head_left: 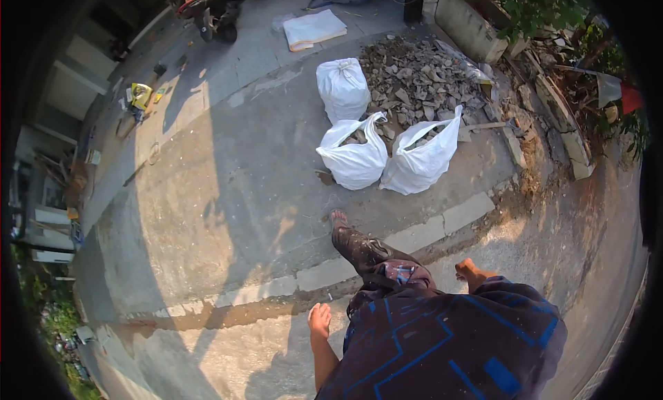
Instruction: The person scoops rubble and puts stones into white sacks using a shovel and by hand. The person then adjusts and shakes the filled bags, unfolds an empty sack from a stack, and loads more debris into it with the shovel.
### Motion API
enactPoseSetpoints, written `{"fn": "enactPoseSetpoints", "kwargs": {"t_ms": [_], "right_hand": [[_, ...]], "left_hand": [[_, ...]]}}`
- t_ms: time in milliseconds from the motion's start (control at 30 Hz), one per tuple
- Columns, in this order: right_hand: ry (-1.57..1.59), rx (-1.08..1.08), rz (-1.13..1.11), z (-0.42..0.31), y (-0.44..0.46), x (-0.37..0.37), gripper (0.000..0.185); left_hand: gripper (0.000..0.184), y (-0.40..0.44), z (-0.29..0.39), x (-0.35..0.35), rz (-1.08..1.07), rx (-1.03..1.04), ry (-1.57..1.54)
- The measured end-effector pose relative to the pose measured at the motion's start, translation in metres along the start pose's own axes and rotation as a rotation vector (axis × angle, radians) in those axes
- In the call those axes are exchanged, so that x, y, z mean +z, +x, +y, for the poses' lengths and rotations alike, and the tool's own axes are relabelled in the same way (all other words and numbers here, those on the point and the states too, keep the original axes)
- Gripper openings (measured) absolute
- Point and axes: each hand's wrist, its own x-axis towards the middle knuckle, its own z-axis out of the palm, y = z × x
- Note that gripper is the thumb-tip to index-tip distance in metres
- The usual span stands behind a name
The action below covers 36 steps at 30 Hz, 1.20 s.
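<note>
My left hand (320, 318) hangs low beside my body over the pale paving, its fingers slightly apart and holding nothing. On the other side, my right hand (469, 269) has its fingers curled in, with nothing visible in it. Neither touches the sacks. In front of my bare foot stand two open white sacks, one on the left (356, 162) with rubble showing inside and one on the right (422, 167). Behind them a full white sack (343, 91) has its top gathered. A heap of broken rubble (425, 79) lies beside the sacks.
A long-handled tool (487, 126) lies at the rubble's right edge. Flat white sacks (314, 30) lie farther back, near a parked motorbike (208, 15). A low raised edge (414, 236) crosses the ground under my stride. Concrete blocks (473, 27) and plants line the right.
</note>
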Motion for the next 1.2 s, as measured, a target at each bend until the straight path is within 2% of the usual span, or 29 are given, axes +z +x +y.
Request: {"fn": "enactPoseSetpoints", "kwargs": {"t_ms": [67, 133, 167, 200, 267, 300, 333, 367, 400, 433, 467, 533, 633, 667, 733, 800, 867, 900, 933, 967, 1033, 1100, 1133, 1167, 1200], "right_hand": [[-0.054, -0.128, -0.155, -0.051, -0.066, 0.021, 0.020], [-0.086, -0.086, -0.297, -0.113, -0.069, 0.066, 0.019], [-0.041, -0.092, -0.389, -0.155, -0.070, 0.088, 0.021], [-0.248, -0.256, -0.450, -0.219, -0.082, 0.099, 0.027], [-0.214, -0.650, -0.438, -0.347, -0.101, 0.126, 0.028], [-0.043, -0.706, -0.418, -0.412, -0.123, 0.131, 0.025], [0.026, -0.806, -0.366, -0.474, -0.138, 0.135, 0.022], [0.057, -0.944, -0.281, -0.534, -0.143, 0.144, 0.020], [0.222, -0.933, -0.383, -0.592, -0.138, 0.156, 0.021], [0.433, -0.824, -0.440, -0.645, -0.203, 0.132, 0.020], [0.458, -0.925, -0.422, -0.695, -0.182, 0.155, 0.018], [0.386, -1.099, -0.311, -0.771, -0.203, 0.155, 0.019], [0.246, -1.152, -0.265, -0.847, -0.197, 0.178, 0.022], [0.268, -1.141, -0.225, -0.863, -0.194, 0.178, 0.022], [0.110, -1.189, -0.114, -0.858, -0.196, 0.190, 0.021], [-0.014, -1.006, -0.067, -0.840, -0.177, 0.201, 0.023], [-0.068, -0.667, 0.029, -0.803, -0.174, 0.204, 0.021], [-0.161, -0.588, 0.145, -0.782, -0.161, 0.214, 0.024], [-0.462, -0.698, 0.210, -0.736, -0.076, 0.257, 0.024], [-0.070, -0.265, 0.121, -0.748, -0.146, 0.228, 0.023], [0.130, -0.091, -0.050, -0.748, -0.193, 0.211, 0.027], [0.208, -0.098, -0.027, -0.751, -0.211, 0.219, 0.025], [0.248, -0.140, -0.006, -0.753, -0.216, 0.227, 0.025], [0.496, -0.066, 0.001, -0.755, -0.204, 0.246, 0.023], [0.591, -0.092, -0.057, -0.756, -0.189, 0.265, 0.018]], "left_hand": [[0.043, 0.024, 0.038, 0.002, 0.040, 0.069, 0.055], [0.042, 0.041, 0.060, -0.016, 0.095, 0.148, 0.120], [0.038, 0.030, 0.082, -0.008, 0.224, 0.065, 0.069], [0.038, 0.038, 0.105, -0.009, 0.214, 0.069, 0.068], [0.041, 0.040, 0.138, -0.051, 0.097, 0.049, 0.555], [0.042, 0.038, 0.150, -0.060, 0.038, 0.024, 0.793], [0.042, 0.037, 0.167, -0.059, 0.047, -0.027, 0.838], [0.043, 0.039, 0.188, -0.055, 0.097, -0.092, 0.791], [0.043, 0.044, 0.208, -0.049, 0.149, -0.138, 0.720], [0.043, 0.053, 0.227, -0.043, 0.185, -0.165, 0.670], [0.043, 0.063, 0.248, -0.035, 0.200, -0.179, 0.643], [0.043, 0.095, 0.291, -0.018, 0.208, -0.184, 0.609], [0.044, 0.155, 0.355, 0.021, 0.171, -0.191, 0.567], [0.044, 0.179, 0.381, 0.035, 0.143, -0.195, 0.565], [0.044, 0.222, 0.432, 0.061, 0.077, -0.217, 0.586], [0.045, 0.258, 0.494, 0.087, 0.012, -0.245, 0.624], [0.045, 0.289, 0.560, 0.117, -0.027, -0.276, 0.636], [0.045, 0.305, 0.596, 0.132, -0.037, -0.286, 0.635], [0.045, 0.321, 0.633, 0.146, -0.026, -0.290, 0.633], [0.045, 0.339, 0.673, 0.157, -0.005, -0.293, 0.638], [0.046, 0.385, 0.763, 0.178, 0.100, -0.251, 0.644], [0.046, 0.441, 0.868, 0.210, 0.199, -0.125, 0.645], [0.047, 0.480, 0.919, 0.233, 0.125, -0.057, 0.636], [0.047, 0.517, 0.966, 0.259, 0.070, 0.049, 0.652], [0.047, 0.539, 1.006, 0.302, 0.076, 0.124, 0.693]]}}
